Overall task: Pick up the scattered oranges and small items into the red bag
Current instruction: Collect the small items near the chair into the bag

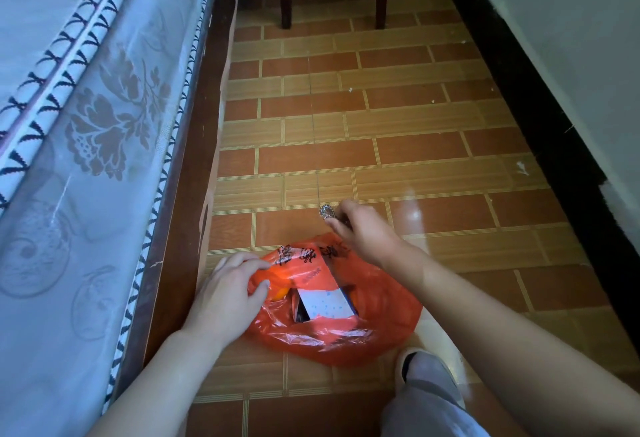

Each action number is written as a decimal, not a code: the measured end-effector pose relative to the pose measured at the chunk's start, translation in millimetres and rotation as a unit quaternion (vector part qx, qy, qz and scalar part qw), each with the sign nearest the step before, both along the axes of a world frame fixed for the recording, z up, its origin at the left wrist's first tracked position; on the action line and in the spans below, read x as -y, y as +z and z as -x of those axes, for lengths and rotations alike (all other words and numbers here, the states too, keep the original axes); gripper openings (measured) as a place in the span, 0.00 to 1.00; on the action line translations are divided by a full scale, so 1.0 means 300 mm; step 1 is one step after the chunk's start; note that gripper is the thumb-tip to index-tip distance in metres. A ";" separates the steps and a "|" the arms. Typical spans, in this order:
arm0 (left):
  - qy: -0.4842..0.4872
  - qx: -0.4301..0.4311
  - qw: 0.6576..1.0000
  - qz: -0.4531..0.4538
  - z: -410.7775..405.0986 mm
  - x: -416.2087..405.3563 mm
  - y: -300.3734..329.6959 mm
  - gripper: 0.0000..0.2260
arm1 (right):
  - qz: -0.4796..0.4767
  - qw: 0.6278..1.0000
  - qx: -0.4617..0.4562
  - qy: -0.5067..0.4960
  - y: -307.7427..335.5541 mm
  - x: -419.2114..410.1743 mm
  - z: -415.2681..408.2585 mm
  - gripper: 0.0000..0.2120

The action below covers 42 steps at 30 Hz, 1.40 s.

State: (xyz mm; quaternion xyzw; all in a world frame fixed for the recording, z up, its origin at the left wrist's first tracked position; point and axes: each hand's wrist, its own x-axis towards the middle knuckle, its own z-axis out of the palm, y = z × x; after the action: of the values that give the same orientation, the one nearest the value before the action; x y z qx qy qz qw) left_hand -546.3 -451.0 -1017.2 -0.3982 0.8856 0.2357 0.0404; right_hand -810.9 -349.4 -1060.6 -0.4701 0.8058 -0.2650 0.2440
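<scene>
While the left hand [228,289] pinches the crinkled red plastic bag [346,329] open on the tiled floor [398,118], the right hand [360,228], just beyond its rim, pinches a small silvery round item [326,211].

Red bag [346,329] crumpled on floor, mouth open — orange [278,294] and white dotted packet [330,303] inside, small silvery item [326,211] beyond it.
</scene>
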 end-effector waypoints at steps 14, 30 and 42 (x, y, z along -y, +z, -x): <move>0.101 -0.004 0.995 -0.017 -0.034 0.006 0.015 0.17 | -0.054 0.967 -0.097 0.228 0.011 -0.090 -0.287 0.12; 0.065 -0.032 0.997 0.004 0.017 -0.033 0.044 0.07 | -0.035 0.984 -0.069 0.160 -0.032 -0.146 -0.247 0.14; 0.073 -0.037 0.996 0.039 0.100 -0.064 0.036 0.02 | -0.225 0.958 -0.169 -0.063 -0.042 -0.277 -0.063 0.27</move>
State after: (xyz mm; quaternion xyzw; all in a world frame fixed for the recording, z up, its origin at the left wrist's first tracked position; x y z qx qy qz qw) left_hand -576.5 -431.7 -1006.2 -0.4536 0.8637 0.2180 -0.0255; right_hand -792.1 -266.4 -1073.3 -0.3897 0.9018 -0.0084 0.1865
